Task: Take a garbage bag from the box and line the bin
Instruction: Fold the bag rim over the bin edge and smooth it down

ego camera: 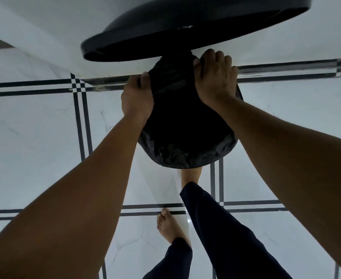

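1. Garbage bag (185,125): black and glossy, it is spread over the mouth of the bin (187,160), its plastic folded down over the near rim in wrinkles; the bin stands on the floor (34,137) against the foot of the white wall (44,37).
2. The lid (185,29), a black oval, stands open, tilted up over the far rim against the wall.
3. The left hand (137,99) is closed on the bag's edge at the left side of the rim, thumb and fingers pinching the plastic.
4. The right hand (216,77) lies over the bag's edge at the far right of the rim, fingers curled on the plastic, just below the lid; the two hands are apart, with the open mouth of the bag between them.
5. The floor is white tile with dark double lines; it is open to the left and right of the bin.
6. A bare foot (190,175) touches the near base of the bin, partly hidden beneath it; the other foot (169,226) stands further back; dark trouser legs (216,228) cover both legs.
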The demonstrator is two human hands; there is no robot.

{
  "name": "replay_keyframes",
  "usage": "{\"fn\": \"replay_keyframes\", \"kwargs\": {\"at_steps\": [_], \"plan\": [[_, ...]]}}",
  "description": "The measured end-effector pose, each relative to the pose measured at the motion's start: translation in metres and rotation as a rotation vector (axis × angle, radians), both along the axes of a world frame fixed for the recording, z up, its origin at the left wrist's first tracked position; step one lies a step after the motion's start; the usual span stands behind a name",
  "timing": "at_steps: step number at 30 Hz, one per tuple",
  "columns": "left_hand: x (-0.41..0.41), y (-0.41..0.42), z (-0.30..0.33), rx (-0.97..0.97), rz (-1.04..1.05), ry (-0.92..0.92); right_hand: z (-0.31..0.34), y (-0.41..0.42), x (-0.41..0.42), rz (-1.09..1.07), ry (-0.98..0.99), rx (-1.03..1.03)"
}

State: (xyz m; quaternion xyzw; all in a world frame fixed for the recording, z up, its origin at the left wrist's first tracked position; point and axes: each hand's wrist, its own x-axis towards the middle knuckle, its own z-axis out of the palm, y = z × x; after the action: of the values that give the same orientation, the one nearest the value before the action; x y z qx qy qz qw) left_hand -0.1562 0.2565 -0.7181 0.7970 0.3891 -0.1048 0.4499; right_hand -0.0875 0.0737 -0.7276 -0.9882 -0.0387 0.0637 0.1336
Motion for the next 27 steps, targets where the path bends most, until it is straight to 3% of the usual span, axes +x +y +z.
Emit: {"fn": "replay_keyframes", "kwargs": {"at_steps": [6, 11, 17, 20, 23, 27], "plan": [[0.014, 0.008, -0.013, -0.089, 0.161, 0.084, 0.0, 0.011, 0.008, -0.043, -0.011, -0.075], [0.012, 0.017, -0.006, -0.12, 0.257, 0.081, 0.012, 0.009, 0.013, -0.144, 0.096, 0.081], [-0.049, 0.009, 0.014, 0.271, 0.316, -0.102, 0.034, -0.028, -0.022, -0.813, 0.062, 0.209], [-0.082, -0.013, 0.028, 0.167, 0.348, -0.138, 0.033, -0.041, -0.058, -1.007, 0.228, 0.319], [-0.105, -0.034, 0.033, -0.038, 0.516, -0.022, 0.029, -0.048, -0.079, -1.12, 0.319, 0.595], [-0.107, -0.032, 0.027, -0.302, 0.693, 0.041, 0.024, -0.051, -0.079, -1.139, 0.333, 0.656]]}}
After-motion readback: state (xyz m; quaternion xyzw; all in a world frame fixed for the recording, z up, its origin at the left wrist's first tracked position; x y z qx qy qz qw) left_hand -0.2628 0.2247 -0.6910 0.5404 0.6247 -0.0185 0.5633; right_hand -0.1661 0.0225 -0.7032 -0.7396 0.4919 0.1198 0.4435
